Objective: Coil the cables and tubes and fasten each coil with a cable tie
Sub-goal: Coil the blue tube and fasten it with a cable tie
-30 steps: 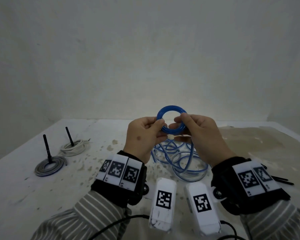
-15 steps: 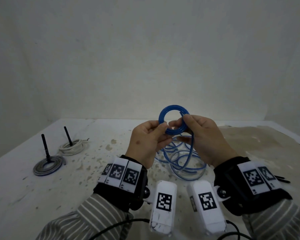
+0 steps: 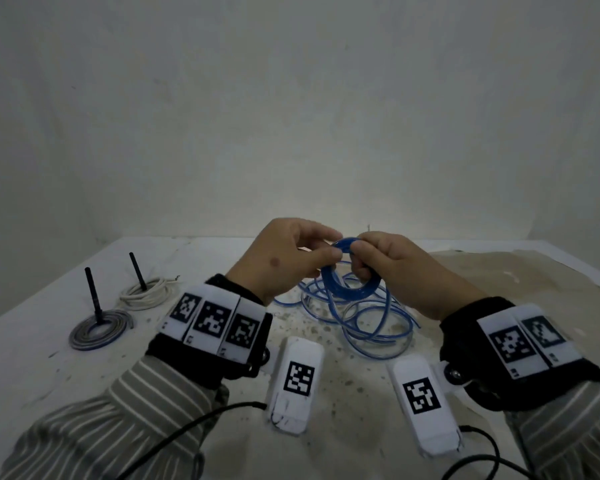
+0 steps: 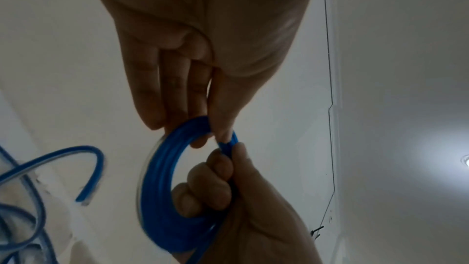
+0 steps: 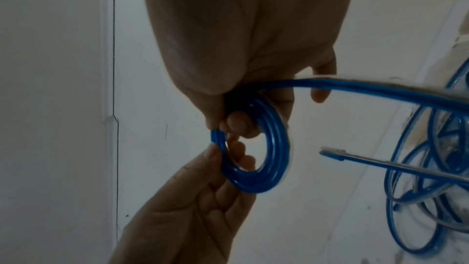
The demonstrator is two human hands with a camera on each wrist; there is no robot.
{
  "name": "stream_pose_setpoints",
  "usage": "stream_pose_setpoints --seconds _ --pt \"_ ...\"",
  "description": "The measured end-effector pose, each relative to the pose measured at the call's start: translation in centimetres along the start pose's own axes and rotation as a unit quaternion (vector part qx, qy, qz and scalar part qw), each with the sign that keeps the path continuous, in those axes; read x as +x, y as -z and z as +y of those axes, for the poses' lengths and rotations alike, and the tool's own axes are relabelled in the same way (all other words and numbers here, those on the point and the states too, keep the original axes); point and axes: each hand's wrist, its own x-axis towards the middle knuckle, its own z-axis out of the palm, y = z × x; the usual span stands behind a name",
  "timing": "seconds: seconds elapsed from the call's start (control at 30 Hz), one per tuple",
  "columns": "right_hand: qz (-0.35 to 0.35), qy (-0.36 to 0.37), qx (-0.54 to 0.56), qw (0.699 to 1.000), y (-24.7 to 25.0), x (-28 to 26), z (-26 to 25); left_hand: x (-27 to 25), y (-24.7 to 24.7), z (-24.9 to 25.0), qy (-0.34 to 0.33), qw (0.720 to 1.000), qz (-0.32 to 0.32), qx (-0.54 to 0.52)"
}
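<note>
- Speckled white desk (image 3: 66,368), plain wall behind.
- Small blue coil (image 3: 352,284) is pinched above the desk by both hands, left (image 3: 278,261) and right (image 3: 400,271).
- Loose tube (image 3: 371,323) is left sprawled underneath.

The blue tube (image 3: 350,289) is partly wound into a small tight coil of several turns, held above the surface (image 3: 378,382) between the two hands: the left hand (image 3: 284,258) pinches the coil's upper rim, the right hand (image 3: 399,271) has fingers curled through its centre. The unwound remainder trails down into loose, overlapping loops lying on the surface just below the coil. One free cut end (image 5: 332,153) sticks out of those loops. Far left on the surface lie two finished flat coils, a grey one (image 3: 99,329) and a white one (image 3: 148,294), each with a black cable tie (image 3: 92,294) standing upright from it.
</note>
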Motion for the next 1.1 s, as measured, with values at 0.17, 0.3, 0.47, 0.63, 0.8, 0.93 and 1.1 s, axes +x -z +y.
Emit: stream_pose_setpoints --seconds 0.17,0.3,0.47,0.63,0.8,0.93,1.1 --pt "0.0 -0.005 0.088 0.996 -0.1 -0.4 -0.4 0.1 0.8 1.1 0.039 0.997 -0.067 0.025" --pt "-0.034 -0.012 0.055 0.998 0.0 -0.4 -0.4 0.1 0.9 1.2 0.053 0.989 -0.107 0.082" --pt "-0.022 0.008 0.02 1.0 0.3 -0.3 -0.3 -0.3 0.6 0.1 0.055 0.995 -0.081 0.032" --pt "-0.022 0.015 0.039 0.999 0.9 -0.4 -0.9 -0.7 0.3 -0.1 0.089 0.987 -0.079 -0.107" --pt "-0.041 0.01 -0.013 0.999 1.1 -0.3 -0.7 -0.5 0.8 0.7 0.084 0.988 -0.122 -0.046" --pt "-0.03 0.013 -0.051 0.998 0.7 -0.4 -0.2 -0.1 0.9 1.2 0.095 0.983 -0.15 0.048" --pt "-0.025 0.014 -0.033 0.999 0.9 -0.3 -0.2 0.0 0.6 1.0 0.07 0.982 -0.156 0.079"
